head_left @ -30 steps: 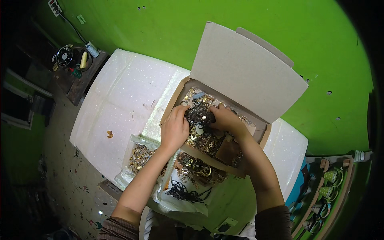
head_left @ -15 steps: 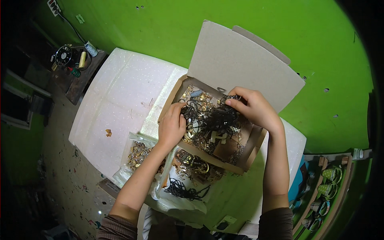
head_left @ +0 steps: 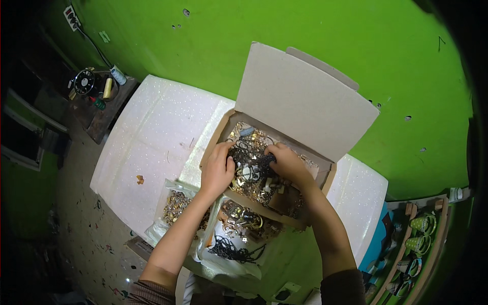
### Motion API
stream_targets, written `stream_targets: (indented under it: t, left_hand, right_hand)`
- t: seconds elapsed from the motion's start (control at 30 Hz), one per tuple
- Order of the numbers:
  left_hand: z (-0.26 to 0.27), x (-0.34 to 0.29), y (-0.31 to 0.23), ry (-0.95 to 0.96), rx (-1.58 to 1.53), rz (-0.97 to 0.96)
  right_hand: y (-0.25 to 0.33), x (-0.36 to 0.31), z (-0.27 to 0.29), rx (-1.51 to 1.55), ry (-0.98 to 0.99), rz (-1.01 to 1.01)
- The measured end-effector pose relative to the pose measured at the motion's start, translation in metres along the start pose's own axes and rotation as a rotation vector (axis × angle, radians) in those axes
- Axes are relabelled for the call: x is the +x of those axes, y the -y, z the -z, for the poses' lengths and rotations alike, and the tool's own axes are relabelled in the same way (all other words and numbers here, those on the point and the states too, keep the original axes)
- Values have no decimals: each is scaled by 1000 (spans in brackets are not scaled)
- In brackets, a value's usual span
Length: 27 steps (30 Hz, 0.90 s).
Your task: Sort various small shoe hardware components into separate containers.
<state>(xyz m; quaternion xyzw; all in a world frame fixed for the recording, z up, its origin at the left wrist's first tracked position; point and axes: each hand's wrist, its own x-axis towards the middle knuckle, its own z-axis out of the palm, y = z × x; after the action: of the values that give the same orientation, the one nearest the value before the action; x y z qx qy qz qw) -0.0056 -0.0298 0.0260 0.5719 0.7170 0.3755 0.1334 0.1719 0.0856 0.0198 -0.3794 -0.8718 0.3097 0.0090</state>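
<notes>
Green wall (head_left: 152, 40) is backing a cardboard box (head_left: 305, 101) standing open, mixed trinkets (head_left: 248, 174) remaining inside; right hand (head_left: 287, 163) is pinching black strands (head_left: 264, 160), left hand (head_left: 217, 174) is resting near, hold unclear.

Decent light in the middle, pretty murky round the outside, and I can't pin down the source. The green wall (head_left: 315, 25) fades to near black toward the left edge and corners. The raised lid (head_left: 305, 101) gets a soft, even wash, while the inside of the cardboard box (head_left: 217, 136) is noticeably dimmer. White surface (head_left: 152, 132) throws off tiny glitter sparkles, plus one small hot spot on the floor (head_left: 81, 203). Below the box it goes dull and greenish, shade or reflection, can't tell. Fisheye bows the straight edges. Black beads (head_left: 236, 250) clump into dark mush; fine detail's soft.
</notes>
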Motion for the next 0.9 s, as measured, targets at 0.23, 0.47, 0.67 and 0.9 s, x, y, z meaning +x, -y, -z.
stream_targets:
  t: [0.23, 0.47, 0.67, 0.9]
  left_hand:
    - [10, -3, -6, 35, -88, 17]
    - [14, -6, -16, 53, -170, 26]
    - [24, -10, -12, 48, -191, 62]
    - [27, -17, -23, 34, -345, 157]
  right_hand:
    - [37, -30, 86, 298, -195, 36]
    - [75, -57, 129, 323, -320, 198]
    - [90, -66, 137, 305, -432, 356]
    - [58, -53, 82, 405, -273, 205]
